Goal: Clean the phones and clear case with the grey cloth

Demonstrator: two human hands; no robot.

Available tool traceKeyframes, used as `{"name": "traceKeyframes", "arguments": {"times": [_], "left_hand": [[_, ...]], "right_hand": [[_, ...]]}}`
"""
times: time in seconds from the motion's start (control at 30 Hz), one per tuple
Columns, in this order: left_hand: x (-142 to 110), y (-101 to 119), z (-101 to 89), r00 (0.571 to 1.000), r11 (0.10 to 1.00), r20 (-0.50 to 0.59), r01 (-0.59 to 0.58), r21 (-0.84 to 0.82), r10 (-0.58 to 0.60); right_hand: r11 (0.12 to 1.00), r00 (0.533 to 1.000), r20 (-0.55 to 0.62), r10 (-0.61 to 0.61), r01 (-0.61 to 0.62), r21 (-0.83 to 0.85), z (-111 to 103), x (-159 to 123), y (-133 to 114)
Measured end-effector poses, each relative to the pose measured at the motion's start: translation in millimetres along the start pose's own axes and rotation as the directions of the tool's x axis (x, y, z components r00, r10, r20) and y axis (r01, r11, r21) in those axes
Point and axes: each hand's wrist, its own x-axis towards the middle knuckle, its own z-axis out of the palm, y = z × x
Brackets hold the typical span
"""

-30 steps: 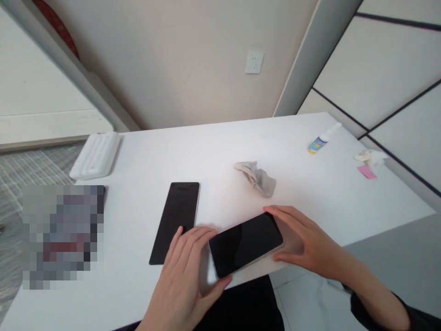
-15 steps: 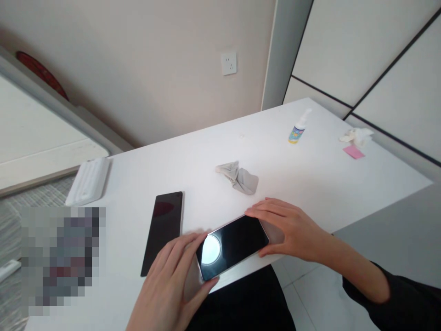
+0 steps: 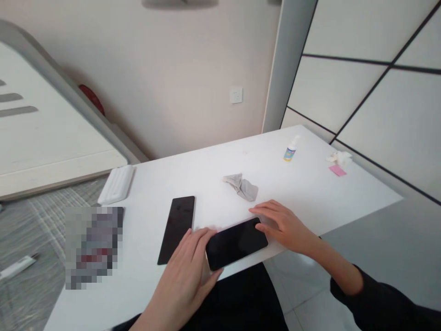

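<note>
A black-screened smartphone [image 3: 237, 243] lies tilted near the table's front edge, held between both my hands. My left hand [image 3: 181, 280] grips its left end, with the fingers curled over the edge. My right hand [image 3: 282, 225] holds the right end, its fingertips reaching over the top edge and its thumb under the lower edge. Just left of the phone, a long flat black panel [image 3: 176, 230] lies on the white table [image 3: 310, 193], its lower part close behind my left hand. A crumpled grey cloth [image 3: 241, 187] lies just beyond the phone.
At the far end of the table stand a small spray bottle [image 3: 290, 149], a white tissue [image 3: 339, 157] and a pink note [image 3: 337, 170]. A white ribbed pad [image 3: 116, 184] and a blurred object [image 3: 93, 246] sit at the left edge. A white pen [image 3: 17, 267] lies on the floor.
The view has swung, shifting the table's position in the picture. The phone stays between my hands, and the bright glare on its screen has gone.
</note>
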Motion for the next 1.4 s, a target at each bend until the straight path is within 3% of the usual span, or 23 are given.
{"name": "traceKeyframes", "arguments": {"times": [0.1, 0.17, 0.37, 0.6, 0.7, 0.8, 0.87, 0.97, 1.1, 1.23, 1.4], "left_hand": [[-5, 3, 0.4, 0.992, 0.995, -0.102, 0.064, -0.07, -0.071], [-6, 2, -2.3, 0.987, 0.979, -0.102, 0.109, -0.171, -0.128], [12, -15, -15.3, 0.948, 0.866, -0.011, 0.287, -0.41, -0.319], [25, -22, -21.9, 0.913, 0.691, 0.175, 0.396, -0.605, -0.369], [23, -25, -18.2, 0.914, 0.733, 0.171, 0.398, -0.551, -0.368], [21, -24, -11.0, 0.943, 0.855, 0.036, 0.316, -0.411, -0.331], [19, -20, -5.6, 0.966, 0.925, -0.028, 0.238, -0.295, -0.258], [14, -9, 2.8, 0.984, 0.969, -0.018, 0.173, -0.174, -0.179], [9, 3, 12.5, 0.978, 0.969, -0.041, 0.196, -0.148, -0.204], [5, 7, 18.3, 0.975, 0.975, -0.083, 0.198, -0.099, -0.206], [-1, 8, 25.3, 0.963, 0.974, -0.15, 0.215, -0.071, -0.224]], "right_hand": [[0.996, 0.999, 0.025, 0.03, -0.032, 0.082, 5, 5, -2], [0.988, 0.998, 0.037, 0.046, -0.051, 0.144, 6, 9, -1], [0.968, 0.996, 0.055, 0.074, -0.085, 0.236, 3, 17, 2], [0.949, 0.987, 0.075, 0.145, -0.16, 0.27, 3, 19, 0], [0.944, 0.979, 0.076, 0.189, -0.202, 0.262, 5, 20, 3], [0.972, 0.986, -0.002, 0.167, -0.164, 0.17, 9, 21, 6], [0.991, 0.991, -0.072, 0.115, -0.11, 0.077, 14, 22, 8], [0.994, 0.985, -0.171, 0.026, -0.044, -0.104, 18, 21, 9], [0.895, 0.952, -0.252, -0.171, 0.043, -0.443, 10, 29, 7], [0.835, 0.939, -0.146, -0.311, 0.197, -0.513, -3, 69, 7], [0.794, 0.929, 0.054, -0.367, 0.343, -0.502, -12, 116, 19]]}}
